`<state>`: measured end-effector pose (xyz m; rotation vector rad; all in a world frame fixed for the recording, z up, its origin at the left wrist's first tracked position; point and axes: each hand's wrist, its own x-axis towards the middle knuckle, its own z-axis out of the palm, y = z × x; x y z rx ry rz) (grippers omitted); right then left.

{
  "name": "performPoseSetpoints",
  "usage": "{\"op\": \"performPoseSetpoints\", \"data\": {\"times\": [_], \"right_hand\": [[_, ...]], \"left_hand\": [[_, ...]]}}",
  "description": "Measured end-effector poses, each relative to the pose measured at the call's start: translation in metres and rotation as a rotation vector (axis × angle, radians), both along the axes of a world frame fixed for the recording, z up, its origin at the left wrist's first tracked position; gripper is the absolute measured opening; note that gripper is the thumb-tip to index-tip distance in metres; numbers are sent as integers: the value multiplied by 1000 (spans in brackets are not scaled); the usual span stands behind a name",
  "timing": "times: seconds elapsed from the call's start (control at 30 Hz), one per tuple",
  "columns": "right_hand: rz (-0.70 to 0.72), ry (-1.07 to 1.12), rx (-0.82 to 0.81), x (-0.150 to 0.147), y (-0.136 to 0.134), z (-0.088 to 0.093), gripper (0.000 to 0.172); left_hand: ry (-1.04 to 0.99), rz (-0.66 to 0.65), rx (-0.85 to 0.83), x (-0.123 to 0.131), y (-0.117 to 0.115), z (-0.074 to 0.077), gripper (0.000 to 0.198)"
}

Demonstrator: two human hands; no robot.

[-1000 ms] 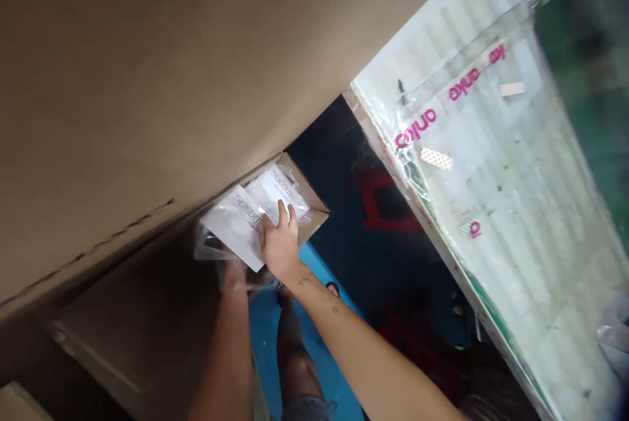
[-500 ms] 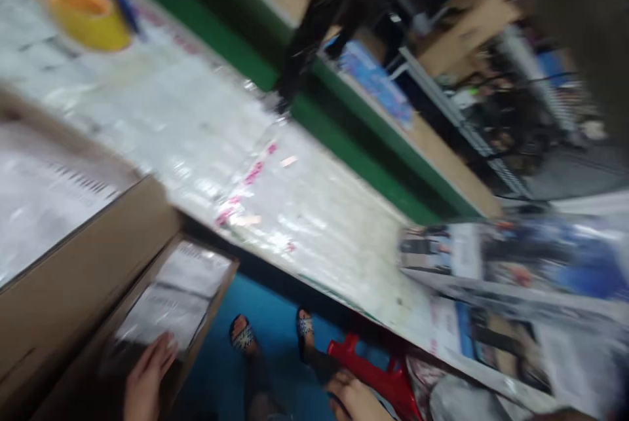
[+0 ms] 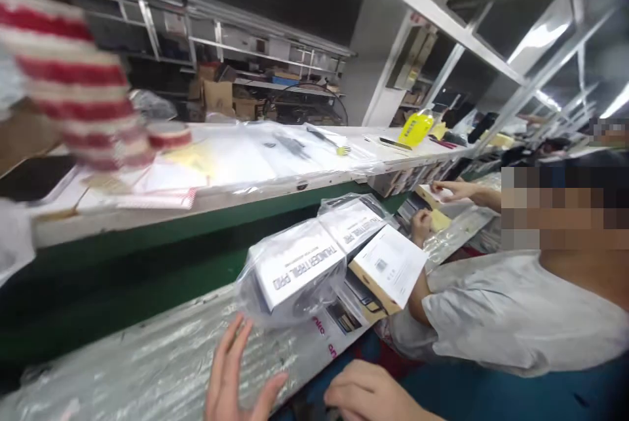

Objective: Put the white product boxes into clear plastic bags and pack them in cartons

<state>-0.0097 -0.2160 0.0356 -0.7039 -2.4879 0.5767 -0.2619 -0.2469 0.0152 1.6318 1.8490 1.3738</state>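
Note:
My left hand (image 3: 236,375) reaches over the plastic-covered lower bench, fingers spread, holding nothing. Just beyond its fingertips is a white printed box (image 3: 299,264) in clear plastic wrap. A second wrapped white box (image 3: 356,224) sits against it, farther back. Beside them a white-topped box (image 3: 390,264) with brown sides leans at a tilt. My right hand (image 3: 376,391) is at the bench's front edge with its fingers curled. A dark bit shows under them, but what they hold, if anything, is hidden.
A co-worker in a light shirt (image 3: 521,316) sits close on the right, hands at a yellow item on the bench (image 3: 196,342). Above runs a raised shelf (image 3: 255,179) with plastic sheets and a red-and-white tape roll (image 3: 170,135). A blurred striped stack (image 3: 78,80) stands far left.
The view has swung up and right, from cartons and floor to the wrapped boxes and co-worker. My left hand has left the packages in the carton. My right hand stays curled.

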Motion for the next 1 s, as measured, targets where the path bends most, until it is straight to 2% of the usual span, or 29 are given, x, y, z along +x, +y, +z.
{"op": "performPoseSetpoints", "data": {"times": [0.07,0.13,0.2,0.23,0.27,0.33,0.37,0.4,0.43,0.47,0.5,0.57,0.6,0.63,0.67,0.73,0.8,0.83,0.9,0.97,1.0], "right_hand": [[-188,84,110,27,21,41,32],[-393,130,179,56,51,69,30],[-516,120,212,79,90,84,25],[-530,78,216,87,114,87,26],[-513,12,215,93,138,89,33],[-400,-153,201,96,189,92,65],[-314,-233,184,95,213,93,75],[-227,-296,162,92,235,94,76],[-146,-345,133,88,255,96,69],[-77,-377,104,83,272,98,60],[-23,-396,82,78,286,100,54],[50,-430,64,67,308,101,52],[81,-450,70,62,315,100,53],[115,-469,85,57,320,97,54],[148,-482,107,52,323,93,56],[202,-481,164,44,325,84,56],[226,-450,236,38,324,76,53],[230,-438,278,36,323,73,51],[267,-428,361,33,321,70,52],[332,-407,424,29,320,68,59],[367,-381,447,27,319,68,62]], "left_hand": [[353,-50,142,11,51,39,75],[639,-80,182,23,99,61,105],[845,-140,71,36,139,66,127],[916,-185,5,42,153,64,124],[971,-234,-18,47,162,60,110],[1050,-310,125,55,168,51,63],[1062,-318,244,58,165,48,43],[1052,-318,334,62,158,46,33],[1028,-319,362,65,150,46,32],[999,-327,327,69,140,48,40],[978,-349,256,73,131,49,56],[983,-384,109,81,115,52,100],[1013,-363,58,84,111,53,113],[1044,-310,26,86,110,54,115],[1065,-241,-5,86,112,55,108],[1065,-104,-48,80,123,59,79],[1066,-64,-8,67,141,65,46],[1081,-96,38,60,150,68,36],[1126,-249,113,51,165,71,23],[1146,-403,88,48,175,73,19],[1139,-438,37,48,176,74,18]]}}
